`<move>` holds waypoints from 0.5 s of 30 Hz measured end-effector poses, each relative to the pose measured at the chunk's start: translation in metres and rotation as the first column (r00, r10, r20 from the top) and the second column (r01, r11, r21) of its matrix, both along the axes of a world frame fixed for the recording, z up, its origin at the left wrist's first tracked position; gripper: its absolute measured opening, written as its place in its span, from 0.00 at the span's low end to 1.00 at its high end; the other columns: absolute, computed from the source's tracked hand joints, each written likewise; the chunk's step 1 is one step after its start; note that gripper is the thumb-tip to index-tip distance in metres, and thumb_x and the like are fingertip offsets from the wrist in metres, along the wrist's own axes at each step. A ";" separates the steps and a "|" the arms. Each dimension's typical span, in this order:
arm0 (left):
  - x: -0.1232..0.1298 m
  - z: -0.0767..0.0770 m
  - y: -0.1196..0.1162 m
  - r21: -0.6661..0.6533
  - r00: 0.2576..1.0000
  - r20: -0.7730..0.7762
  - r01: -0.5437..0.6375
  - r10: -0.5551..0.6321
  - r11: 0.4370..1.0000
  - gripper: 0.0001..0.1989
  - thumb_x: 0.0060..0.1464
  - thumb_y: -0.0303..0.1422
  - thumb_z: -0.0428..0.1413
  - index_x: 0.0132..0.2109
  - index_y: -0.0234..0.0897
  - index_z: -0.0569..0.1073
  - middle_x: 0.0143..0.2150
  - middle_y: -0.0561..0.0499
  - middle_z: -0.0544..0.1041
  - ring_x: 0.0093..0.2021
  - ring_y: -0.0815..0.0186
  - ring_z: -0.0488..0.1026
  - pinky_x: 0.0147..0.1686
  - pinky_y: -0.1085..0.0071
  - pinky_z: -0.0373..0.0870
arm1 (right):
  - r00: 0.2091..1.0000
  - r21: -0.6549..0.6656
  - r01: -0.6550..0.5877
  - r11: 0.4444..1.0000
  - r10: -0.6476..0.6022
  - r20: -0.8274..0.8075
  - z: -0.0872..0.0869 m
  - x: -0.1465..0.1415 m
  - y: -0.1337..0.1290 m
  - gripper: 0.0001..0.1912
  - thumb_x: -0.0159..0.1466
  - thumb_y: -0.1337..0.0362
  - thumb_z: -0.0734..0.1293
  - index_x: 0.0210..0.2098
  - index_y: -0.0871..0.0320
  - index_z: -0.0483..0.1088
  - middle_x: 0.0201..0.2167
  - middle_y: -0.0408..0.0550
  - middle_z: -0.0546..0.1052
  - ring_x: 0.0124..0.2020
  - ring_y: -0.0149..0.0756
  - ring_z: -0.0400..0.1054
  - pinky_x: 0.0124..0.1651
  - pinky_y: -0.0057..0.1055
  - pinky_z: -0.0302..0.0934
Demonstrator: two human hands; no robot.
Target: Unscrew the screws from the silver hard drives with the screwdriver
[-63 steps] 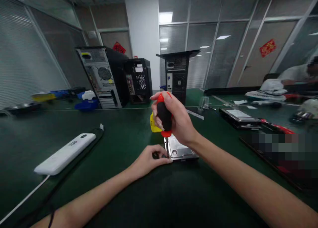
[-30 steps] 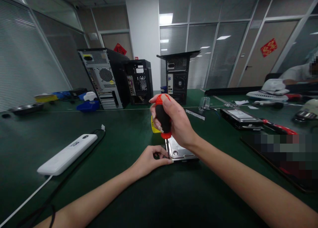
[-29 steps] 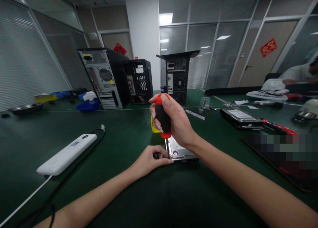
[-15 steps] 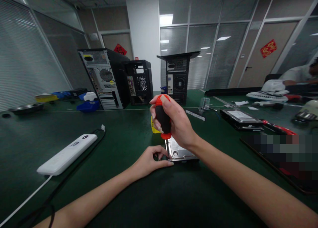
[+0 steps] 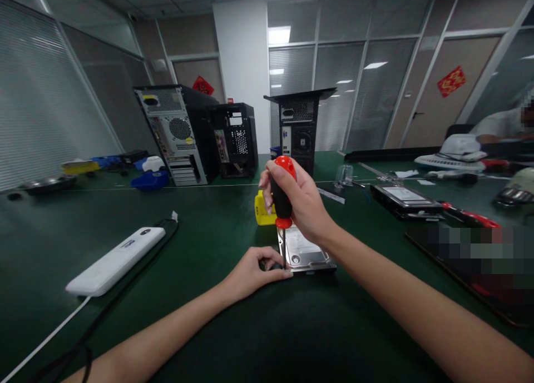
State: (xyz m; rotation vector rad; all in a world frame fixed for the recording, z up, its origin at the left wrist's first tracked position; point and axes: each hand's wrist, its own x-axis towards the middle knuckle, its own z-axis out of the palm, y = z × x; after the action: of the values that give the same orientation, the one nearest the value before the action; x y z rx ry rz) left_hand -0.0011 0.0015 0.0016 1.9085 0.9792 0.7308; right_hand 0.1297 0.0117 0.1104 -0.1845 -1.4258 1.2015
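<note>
A silver hard drive (image 5: 309, 256) lies flat on the green table, partly covered by my right hand. My right hand (image 5: 305, 200) is closed around the red and black handle of a screwdriver (image 5: 282, 203). The shaft points straight down to the drive's near left corner; its tip is too small to make out. My left hand (image 5: 255, 270) rests on the table and grips that same corner, thumb in front and fingers behind, close beside the shaft. Just beyond the drive stands a yellow object (image 5: 263, 212), partly hidden by my right hand.
A white power strip (image 5: 119, 259) with cables lies at left. Computer cases (image 5: 179, 130) stand at the back. To the right are another hard drive (image 5: 403, 197), a red and black tool (image 5: 471, 214) and a dark flat panel (image 5: 450, 266). A person (image 5: 496, 124) sits far right.
My right hand and the screwdriver have shifted slightly right, and the handle stands more upright. More of the yellow object shows. My left hand keeps its hold at the drive's corner.
</note>
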 end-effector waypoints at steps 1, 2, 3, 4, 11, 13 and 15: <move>0.000 0.000 0.000 -0.001 1.000 0.000 0.000 0.000 1.000 0.14 0.46 0.40 0.62 0.35 0.31 0.77 0.23 0.58 0.60 0.25 0.72 0.56 0.27 0.75 0.54 | 1.000 -0.002 0.012 1.000 -0.012 0.005 0.000 0.001 0.000 0.12 0.60 0.58 0.66 0.35 0.57 0.59 0.27 0.38 0.68 0.21 0.22 0.62 0.24 0.23 0.60; 0.000 0.000 0.000 -0.003 1.000 -0.001 -0.001 0.001 1.000 0.14 0.46 0.40 0.62 0.34 0.31 0.77 0.23 0.58 0.59 0.25 0.72 0.56 0.28 0.75 0.54 | 1.000 -0.005 0.026 1.000 -0.026 0.009 0.001 0.001 -0.001 0.14 0.59 0.58 0.67 0.35 0.56 0.58 0.27 0.38 0.69 0.21 0.22 0.63 0.24 0.23 0.60; 0.000 0.001 0.000 -0.006 1.000 -0.002 -0.002 0.002 1.000 0.14 0.46 0.40 0.62 0.34 0.31 0.77 0.23 0.58 0.59 0.25 0.72 0.56 0.28 0.75 0.54 | 0.999 -0.008 0.041 0.999 -0.041 0.012 0.001 0.002 -0.001 0.15 0.58 0.58 0.68 0.34 0.56 0.56 0.26 0.37 0.69 0.20 0.22 0.62 0.23 0.22 0.60; 0.000 0.001 -0.001 -0.011 1.000 -0.004 -0.003 0.003 1.000 0.14 0.46 0.40 0.62 0.34 0.32 0.77 0.23 0.58 0.59 0.25 0.71 0.56 0.28 0.75 0.54 | 0.998 -0.011 0.058 0.998 -0.058 0.016 0.002 0.002 -0.001 0.16 0.57 0.58 0.69 0.34 0.55 0.55 0.25 0.36 0.68 0.19 0.21 0.61 0.22 0.21 0.58; 0.001 0.006 -0.003 -0.054 1.000 0.002 -0.009 0.009 0.998 0.13 0.46 0.38 0.62 0.34 0.32 0.77 0.23 0.58 0.58 0.26 0.71 0.56 0.29 0.75 0.55 | 0.998 -0.023 0.040 0.999 -0.041 -0.038 -0.001 0.003 0.005 0.13 0.63 0.53 0.60 0.41 0.54 0.60 0.24 0.37 0.64 0.19 0.23 0.58 0.21 0.22 0.55; 0.001 0.007 -0.004 -0.071 1.000 -0.002 -0.008 0.008 0.997 0.13 0.46 0.38 0.62 0.34 0.31 0.77 0.23 0.58 0.61 0.26 0.71 0.56 0.28 0.75 0.55 | 0.999 0.002 0.027 1.000 -0.027 -0.030 -0.002 0.004 0.007 0.13 0.64 0.54 0.58 0.43 0.54 0.62 0.25 0.39 0.64 0.20 0.23 0.59 0.23 0.23 0.57; 0.002 0.006 -0.003 -0.085 1.000 -0.006 -0.012 0.011 0.996 0.14 0.45 0.39 0.62 0.34 0.31 0.77 0.24 0.57 0.63 0.25 0.71 0.55 0.27 0.75 0.54 | 0.999 0.023 0.033 0.999 -0.032 -0.013 -0.003 0.005 0.007 0.12 0.65 0.55 0.59 0.42 0.55 0.63 0.25 0.39 0.63 0.21 0.24 0.59 0.24 0.23 0.57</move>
State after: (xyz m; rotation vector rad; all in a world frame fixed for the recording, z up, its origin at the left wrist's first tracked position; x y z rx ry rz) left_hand 0.0004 -0.0018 0.0080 1.8332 1.0098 0.6798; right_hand 0.1344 0.0190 0.1069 -0.1834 -1.4204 1.1573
